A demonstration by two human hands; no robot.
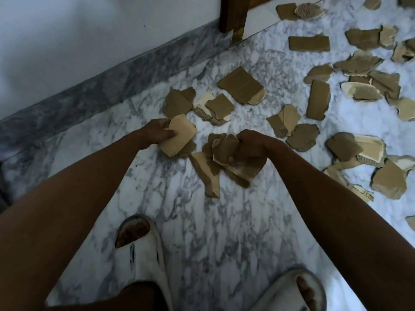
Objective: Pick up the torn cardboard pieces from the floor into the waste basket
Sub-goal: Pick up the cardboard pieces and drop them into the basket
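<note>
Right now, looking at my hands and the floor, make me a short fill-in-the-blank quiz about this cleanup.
1. Both hands are holding pieces of torn ____.
2. The left hand grips a pale cardboard piece, while the right hand clutches ____ pieces at once.
3. The floor has a ____ pattern in white and grey.
4. The waste basket is ____ in this view.

Missing words: cardboard; several; marble; not visible

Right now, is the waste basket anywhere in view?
No: only the marble floor, scattered cardboard pieces, both hands gripping cardboard (left hand, right hand), and slippers show.
</note>
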